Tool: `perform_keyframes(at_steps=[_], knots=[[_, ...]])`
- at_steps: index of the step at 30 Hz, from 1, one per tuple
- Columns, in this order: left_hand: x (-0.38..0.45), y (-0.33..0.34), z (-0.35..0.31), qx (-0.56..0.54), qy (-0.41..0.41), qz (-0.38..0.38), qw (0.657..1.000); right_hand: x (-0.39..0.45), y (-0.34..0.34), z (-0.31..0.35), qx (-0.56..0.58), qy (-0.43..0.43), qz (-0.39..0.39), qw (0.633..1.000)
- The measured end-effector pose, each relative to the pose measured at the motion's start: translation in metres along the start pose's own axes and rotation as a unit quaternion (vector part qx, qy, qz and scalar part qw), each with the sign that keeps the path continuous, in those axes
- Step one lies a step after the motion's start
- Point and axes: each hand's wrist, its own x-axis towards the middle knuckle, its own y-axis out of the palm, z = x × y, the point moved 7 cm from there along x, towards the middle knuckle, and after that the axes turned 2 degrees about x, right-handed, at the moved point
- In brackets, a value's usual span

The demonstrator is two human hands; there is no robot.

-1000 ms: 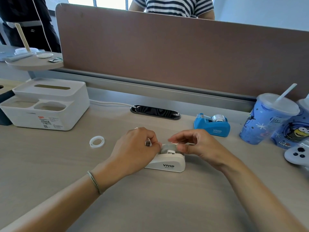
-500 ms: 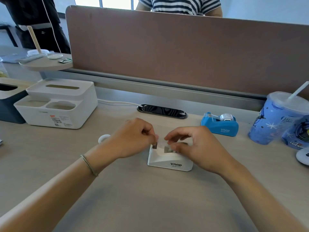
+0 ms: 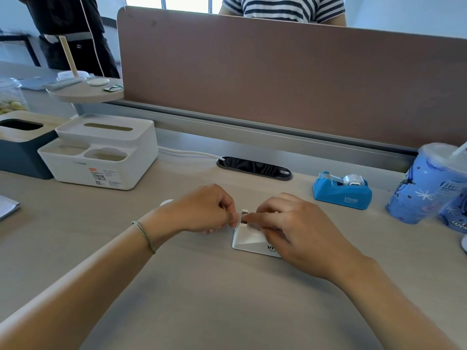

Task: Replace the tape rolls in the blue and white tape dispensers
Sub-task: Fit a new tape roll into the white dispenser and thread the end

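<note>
Desk (image 3: 202,299) carries white dispenser (image 3: 249,239), blue dispenser (image 3: 342,192), organizer (image 3: 101,157).

A single wide-angle camera sits on the person's head, looking forward and down across the desk (image 3: 202,299). Both forearms enter from the bottom edge, and the left hand (image 3: 202,210) and right hand (image 3: 295,231) sit close, near frame centre. The brown partition (image 3: 278,79) fills the far side. The right edge appears blurred. No second view overlaps.
</note>
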Motion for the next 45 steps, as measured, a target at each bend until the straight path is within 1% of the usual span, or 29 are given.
perform_keyframes(at_steps=[6, 8, 9, 10, 11, 12, 13, 14, 16, 17, 18, 20, 23, 27, 29, 31, 33, 35, 37, 41, 45], knots=[[0.003, 0.004, 0.002, -0.014, -0.005, 0.008, 1.000, 0.001, 0.004, 0.007, -0.067, -0.020, 0.011, 0.998], [0.002, 0.003, 0.002, -0.015, -0.010, 0.012, 1.000, 0.001, 0.004, 0.007, -0.063, -0.019, 0.009, 0.998], [0.001, 0.001, 0.001, 0.005, -0.012, 0.005, 1.000, 0.001, 0.000, 0.005, -0.030, -0.009, -0.001, 1.000], [0.000, -0.004, 0.002, 0.046, -0.016, -0.020, 0.999, 0.001, -0.007, -0.002, 0.032, 0.024, -0.022, 0.999], [-0.002, -0.011, 0.003, 0.102, -0.026, -0.064, 0.992, -0.002, -0.016, -0.016, 0.104, 0.075, -0.049, 0.991], [-0.007, -0.018, 0.003, 0.153, -0.036, -0.105, 0.982, -0.006, -0.023, -0.032, 0.153, 0.133, -0.071, 0.977], [-0.010, -0.022, 0.001, 0.186, -0.036, -0.124, 0.974, -0.012, -0.027, -0.047, 0.168, 0.188, -0.063, 0.966], [-0.011, -0.019, 0.002, 0.196, -0.032, -0.105, 0.974, -0.018, -0.024, -0.058, 0.157, 0.233, -0.021, 0.959], [-0.010, -0.002, -0.002, 0.178, -0.013, -0.007, 0.984, -0.032, -0.008, -0.066, 0.127, 0.284, 0.084, 0.947], [-0.011, 0.006, -0.007, 0.167, -0.004, 0.028, 0.985, -0.038, 0.001, -0.064, 0.130, 0.295, 0.115, 0.939], [-0.011, 0.013, -0.012, 0.163, 0.002, 0.038, 0.986, -0.042, 0.008, -0.063, 0.140, 0.303, 0.124, 0.935], [-0.007, 0.017, -0.017, 0.169, 0.021, -0.004, 0.985, -0.046, 0.018, -0.062, 0.154, 0.305, 0.100, 0.935], [-0.008, 0.011, -0.019, 0.171, 0.011, -0.053, 0.984, -0.047, 0.020, -0.065, 0.153, 0.300, 0.052, 0.940], [-0.010, 0.005, -0.035, 0.156, 0.023, -0.104, 0.982, -0.052, -0.003, -0.078, 0.189, 0.284, 0.018, 0.940], [-0.004, 0.006, -0.054, 0.119, 0.040, -0.141, 0.982, -0.057, -0.022, -0.094, 0.194, 0.283, -0.019, 0.939], [0.007, 0.010, -0.076, 0.054, 0.056, -0.166, 0.983, -0.067, -0.040, -0.116, 0.198, 0.298, -0.068, 0.931], [0.026, 0.019, -0.094, -0.014, 0.070, -0.175, 0.982, -0.079, -0.051, -0.138, 0.199, 0.324, -0.108, 0.919], [0.048, 0.030, -0.108, -0.056, 0.084, -0.181, 0.978, -0.090, -0.057, -0.157, 0.183, 0.345, -0.135, 0.910], [0.069, 0.043, -0.117, -0.068, 0.093, -0.187, 0.976, -0.099, -0.056, -0.173, 0.162, 0.366, -0.146, 0.905], [0.103, 0.073, -0.124, -0.086, 0.086, -0.166, 0.979, -0.113, -0.042, -0.199, 0.120, 0.409, -0.119, 0.897], [0.120, 0.096, -0.122, -0.092, 0.069, -0.151, 0.982, -0.121, -0.031, -0.212, 0.120, 0.431, -0.100, 0.888]])
